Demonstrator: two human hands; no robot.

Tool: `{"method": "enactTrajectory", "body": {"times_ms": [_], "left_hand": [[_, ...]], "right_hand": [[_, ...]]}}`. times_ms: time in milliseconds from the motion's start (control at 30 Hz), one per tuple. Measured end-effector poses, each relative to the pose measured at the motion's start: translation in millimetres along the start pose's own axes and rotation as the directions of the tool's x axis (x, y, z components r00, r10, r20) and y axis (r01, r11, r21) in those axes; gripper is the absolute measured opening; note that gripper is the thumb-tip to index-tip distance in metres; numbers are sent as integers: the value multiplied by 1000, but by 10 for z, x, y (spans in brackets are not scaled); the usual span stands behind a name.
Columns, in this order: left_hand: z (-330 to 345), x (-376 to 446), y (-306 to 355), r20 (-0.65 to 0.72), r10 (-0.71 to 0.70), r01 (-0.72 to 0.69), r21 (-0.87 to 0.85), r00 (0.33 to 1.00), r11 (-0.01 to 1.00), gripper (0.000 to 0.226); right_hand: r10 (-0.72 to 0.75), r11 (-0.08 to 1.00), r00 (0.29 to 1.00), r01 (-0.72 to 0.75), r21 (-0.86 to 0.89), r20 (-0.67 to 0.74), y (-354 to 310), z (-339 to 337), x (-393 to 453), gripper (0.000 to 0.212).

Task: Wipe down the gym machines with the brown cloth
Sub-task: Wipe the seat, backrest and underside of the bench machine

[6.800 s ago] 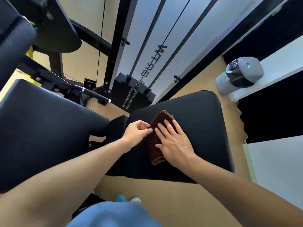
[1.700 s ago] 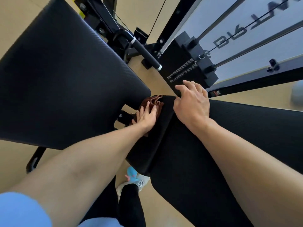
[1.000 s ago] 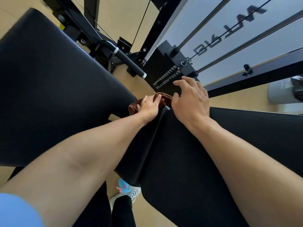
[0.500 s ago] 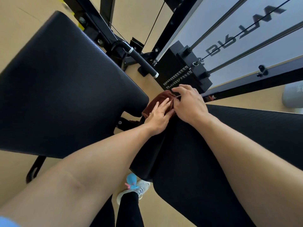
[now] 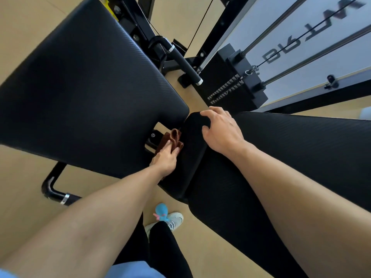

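A person leans over a black padded gym bench, the left hand (image 5: pixel 165 159) pressing a bunched brown cloth (image 5: pixel 172 139) into the gap where the seat pad (image 5: pixel 281 157) meets the large back pad (image 5: pixel 84 87), fingers closed down onto the fabric. The right hand (image 5: pixel 221 131) rests on the rounded end of the seat pad, fingers spread and holding nothing. Beyond the bench stands a black weight stack (image 5: pixel 236 81) on steel guide rods, in front of a pale panel carrying dark lettering (image 5: pixel 313 31); seen upside down and mirrored, it cannot be read with confidence. A white sneaker (image 5: pixel 174 219) shows on the tan floor (image 5: pixel 24 197) below
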State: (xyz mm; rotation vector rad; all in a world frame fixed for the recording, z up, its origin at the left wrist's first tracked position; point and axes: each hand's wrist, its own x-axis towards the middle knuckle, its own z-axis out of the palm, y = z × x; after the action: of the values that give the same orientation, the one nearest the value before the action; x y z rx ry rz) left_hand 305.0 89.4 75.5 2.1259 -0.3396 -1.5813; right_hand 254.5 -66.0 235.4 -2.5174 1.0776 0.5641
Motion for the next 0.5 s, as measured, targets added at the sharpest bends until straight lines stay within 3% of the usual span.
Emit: {"method": "enactTrajectory", "body": {"times_ms": [200,367,500], "left_hand": [[240,-393,-267,-245,-43,51,26,968,998,53],[484,-793,-436,-332,-142,50,-270,933,961,43],[691,-1189,-336,-388,-265,34,-510,883,860,44]], "right_hand": [[-89,996,996,89,-1,-17,-115,-33,-187,53],[-163,986,987,163,-47,-4,-161,39,-556,53],[-224,970,974,226,-94,32,-202,126,-909,54]]}}
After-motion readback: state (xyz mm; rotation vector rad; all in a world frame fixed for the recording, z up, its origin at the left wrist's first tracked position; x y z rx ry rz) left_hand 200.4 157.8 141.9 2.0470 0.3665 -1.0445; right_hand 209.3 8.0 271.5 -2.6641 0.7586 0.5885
